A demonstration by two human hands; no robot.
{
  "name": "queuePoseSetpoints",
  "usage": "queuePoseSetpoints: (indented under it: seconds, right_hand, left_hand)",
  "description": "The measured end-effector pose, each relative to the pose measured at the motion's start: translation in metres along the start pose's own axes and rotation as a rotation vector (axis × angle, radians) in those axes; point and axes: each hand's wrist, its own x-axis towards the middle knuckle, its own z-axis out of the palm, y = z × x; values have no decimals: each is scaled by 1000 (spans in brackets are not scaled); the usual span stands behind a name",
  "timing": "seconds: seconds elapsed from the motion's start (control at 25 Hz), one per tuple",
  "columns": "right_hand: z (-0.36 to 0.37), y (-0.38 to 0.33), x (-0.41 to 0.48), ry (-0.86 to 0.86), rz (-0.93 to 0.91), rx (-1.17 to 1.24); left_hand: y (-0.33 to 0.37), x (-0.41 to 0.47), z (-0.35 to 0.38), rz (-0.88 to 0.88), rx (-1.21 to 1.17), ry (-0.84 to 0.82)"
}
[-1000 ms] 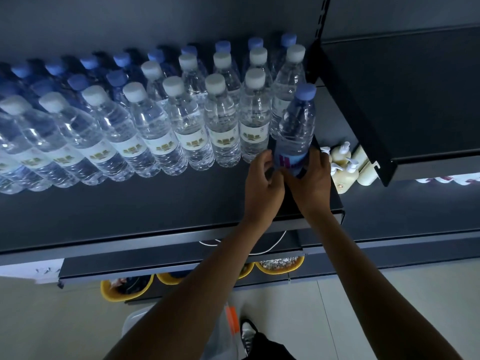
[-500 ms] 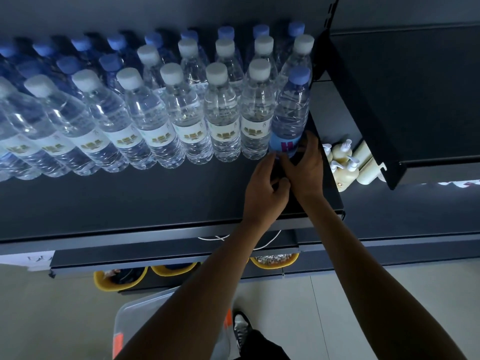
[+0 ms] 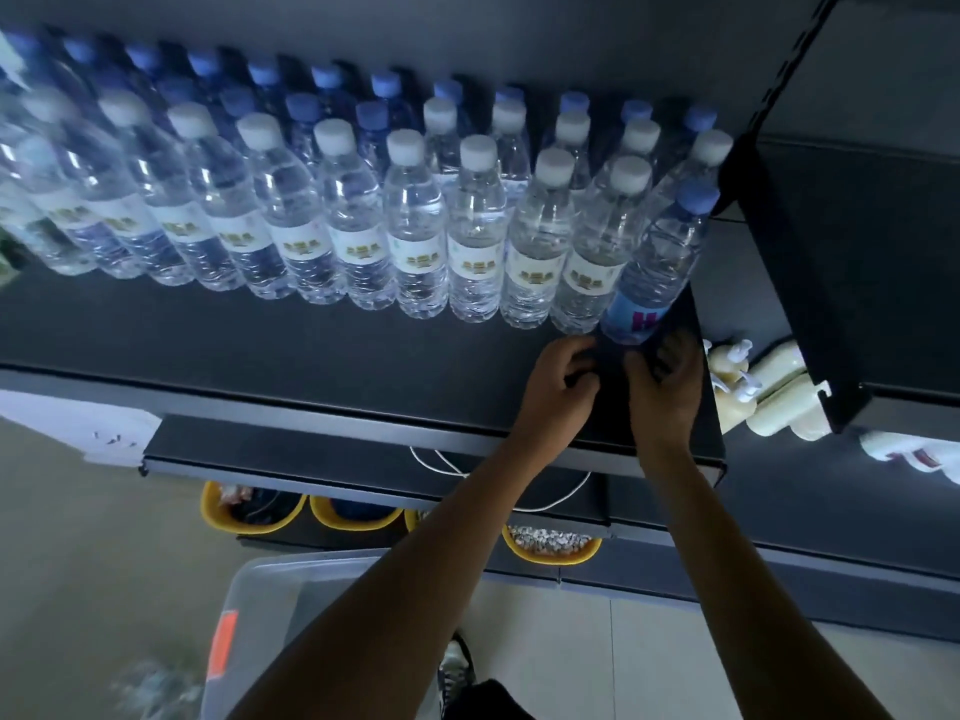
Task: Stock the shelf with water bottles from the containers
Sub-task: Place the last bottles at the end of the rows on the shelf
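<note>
A clear plastic container (image 3: pixel 270 589) is seen on the floor, its contents unclear. The left hand (image 3: pixel 563 389) and right hand (image 3: pixel 667 392) are held loosely curled, gripping nothing, just before the blue-capped bottle (image 3: pixel 657 267), which is stood at the right end of the front row of white-capped bottles (image 3: pixel 478 231). Stocking is judged well advanced; another row could be fitted along the front of the shelf (image 3: pixel 260 350).
</note>
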Motion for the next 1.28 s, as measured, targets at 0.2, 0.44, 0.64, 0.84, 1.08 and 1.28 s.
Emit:
queuePoseSetpoints:
  seconds: [0.2, 0.44, 0.64, 0.84, 1.08, 1.28]
  right_hand:
    - [12, -14, -116, -111, -199, 72]
    - [84, -25, -236, -570, -331, 42]
    - [158, -15, -365, -878, -326, -25]
    - [256, 39, -532, -1123, -395, -57]
    - [342, 174, -702, -1466, -520, -126]
    - [407, 341, -788, -1579, -620, -272]
  left_hand:
    - [-19, -63, -56, 6, -179, 156]
    - [-53, -184, -196, 42, -208, 591]
    - [-126, -324, -329, -106, -136, 964]
    - [-243, -470, -437, -301, -71, 1331]
    - [-427, -586, -502, -615, 27, 1530]
    - [-599, -621, -538, -814, 20, 1623]
